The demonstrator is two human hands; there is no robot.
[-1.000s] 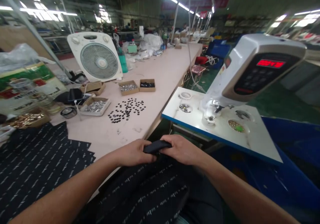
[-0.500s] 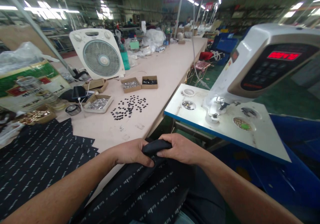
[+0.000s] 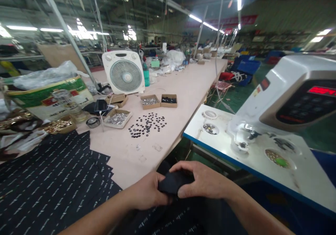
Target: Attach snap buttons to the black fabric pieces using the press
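Note:
Dark fabric [image 3: 172, 183] with white printed lettering is bunched between my two hands, close to my body at the bottom of the view. My left hand [image 3: 149, 191] closes on its left side, thumb toward me. On the other side my right hand [image 3: 201, 180] pinches a folded part between thumb and fingers. More of the cloth hangs below, partly hidden by my forearms. To the right stands a snap-fastening machine [image 3: 265, 98] with a red lit display, on a white plate [image 3: 252, 165] with a blue edge. Neither hand touches it.
Black snap pieces [image 3: 148, 124] lie scattered on the long table [image 3: 194, 88]. Behind them stand boxes of metal parts [image 3: 150, 102] and black parts [image 3: 168, 100], and a box fan [image 3: 124, 72]. Printed dark cloth [image 3: 52, 179] covers the table's left. Round cups [image 3: 210, 129] are sunk in the machine plate.
The view has tilted up and turned left, so the table and machine appear lower and farther right. The fabric is folded differently between my hands, and both still hold it.

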